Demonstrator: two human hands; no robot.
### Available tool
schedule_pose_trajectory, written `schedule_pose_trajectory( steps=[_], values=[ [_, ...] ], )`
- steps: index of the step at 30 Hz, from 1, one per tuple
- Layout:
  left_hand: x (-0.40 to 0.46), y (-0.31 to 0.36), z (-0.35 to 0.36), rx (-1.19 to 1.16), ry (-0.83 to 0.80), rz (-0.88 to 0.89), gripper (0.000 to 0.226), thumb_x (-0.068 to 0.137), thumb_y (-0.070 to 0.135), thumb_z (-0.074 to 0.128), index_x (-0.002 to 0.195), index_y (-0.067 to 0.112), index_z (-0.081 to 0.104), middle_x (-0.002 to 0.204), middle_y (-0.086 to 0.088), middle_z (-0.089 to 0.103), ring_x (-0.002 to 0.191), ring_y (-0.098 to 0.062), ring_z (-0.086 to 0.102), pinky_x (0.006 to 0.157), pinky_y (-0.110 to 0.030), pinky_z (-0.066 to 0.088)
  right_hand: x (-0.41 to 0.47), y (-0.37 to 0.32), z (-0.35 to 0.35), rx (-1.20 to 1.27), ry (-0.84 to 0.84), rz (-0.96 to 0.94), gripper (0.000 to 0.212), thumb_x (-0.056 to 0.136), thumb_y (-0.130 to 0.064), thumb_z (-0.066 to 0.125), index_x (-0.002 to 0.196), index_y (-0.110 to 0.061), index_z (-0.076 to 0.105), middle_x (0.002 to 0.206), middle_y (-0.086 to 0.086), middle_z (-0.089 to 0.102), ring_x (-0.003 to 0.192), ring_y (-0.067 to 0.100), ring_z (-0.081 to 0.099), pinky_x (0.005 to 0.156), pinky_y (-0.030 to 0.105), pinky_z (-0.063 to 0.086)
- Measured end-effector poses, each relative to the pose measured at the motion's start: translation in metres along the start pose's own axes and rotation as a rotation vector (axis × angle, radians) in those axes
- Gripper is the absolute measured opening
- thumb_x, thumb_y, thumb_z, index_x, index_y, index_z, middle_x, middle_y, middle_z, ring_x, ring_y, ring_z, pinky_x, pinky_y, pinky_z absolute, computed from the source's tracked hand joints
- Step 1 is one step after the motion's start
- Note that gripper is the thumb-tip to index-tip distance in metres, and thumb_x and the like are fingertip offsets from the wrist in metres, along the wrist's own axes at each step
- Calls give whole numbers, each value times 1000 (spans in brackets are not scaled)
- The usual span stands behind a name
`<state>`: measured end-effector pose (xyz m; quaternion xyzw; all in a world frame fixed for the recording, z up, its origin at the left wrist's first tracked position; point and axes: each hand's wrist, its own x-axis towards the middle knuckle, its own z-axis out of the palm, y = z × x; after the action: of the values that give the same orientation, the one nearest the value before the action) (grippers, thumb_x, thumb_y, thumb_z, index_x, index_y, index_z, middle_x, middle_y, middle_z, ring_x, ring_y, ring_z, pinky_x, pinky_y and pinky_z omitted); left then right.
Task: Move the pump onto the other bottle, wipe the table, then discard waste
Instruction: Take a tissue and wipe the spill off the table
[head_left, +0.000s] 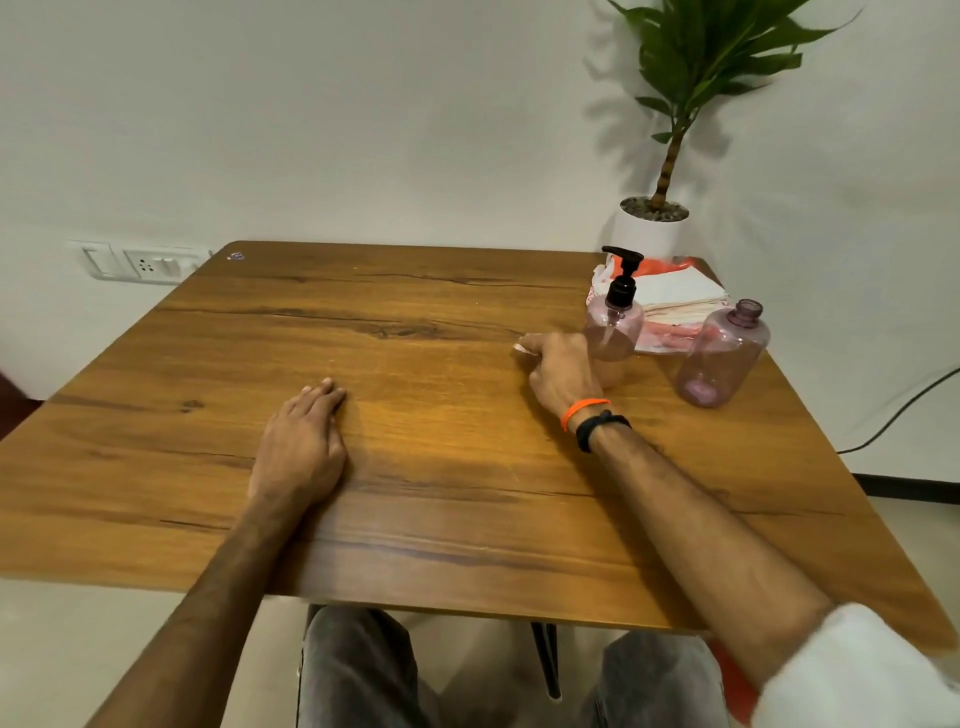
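A pink transparent bottle (613, 327) with a black pump (623, 275) stands at the table's right side. A second pink bottle (722, 358) stands to its right, with an open neck and no cap. My right hand (558, 369) lies on the table just left of the pump bottle with its fingers curled, and pinches a small white scrap (521, 349) at its fingertips. My left hand (301, 441) rests flat on the wooden table (415, 322), left of centre, holding nothing.
A stack of white tissues on a red-and-white plastic wrapper (675, 301) lies behind the bottles. A potted plant (654, 223) stands past the far right corner. A wall socket (140, 265) is at the left, and a black cable (904, 405) runs at the right.
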<state>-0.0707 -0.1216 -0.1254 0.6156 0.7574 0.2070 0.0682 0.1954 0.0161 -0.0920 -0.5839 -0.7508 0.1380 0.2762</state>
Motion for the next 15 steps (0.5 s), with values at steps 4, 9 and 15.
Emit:
schedule_pose_trajectory(
  steps=[4,9,15],
  values=[
    [4,-2,5,17,20,-9,61,85,27,30,140,9,51,151,-10,43,141,-29,37,118,-44,27,7,-6,22,-391,-142,-11,35,87,-3,46,119,-5,62,121,19,61,111,35,59,92,39,51],
    [5,-4,7,21,25,5,60,86,27,30,140,9,51,152,-10,43,141,-29,37,118,-44,27,17,-5,36,-393,-344,-74,64,101,-38,28,152,0,16,161,17,12,150,28,9,123,40,4],
    [4,-2,7,30,33,3,61,85,27,30,139,9,52,151,-10,43,141,-29,37,118,-44,27,23,-41,55,-414,-459,-153,93,92,-71,17,153,-3,6,162,16,1,151,28,1,123,41,1]
  ],
)
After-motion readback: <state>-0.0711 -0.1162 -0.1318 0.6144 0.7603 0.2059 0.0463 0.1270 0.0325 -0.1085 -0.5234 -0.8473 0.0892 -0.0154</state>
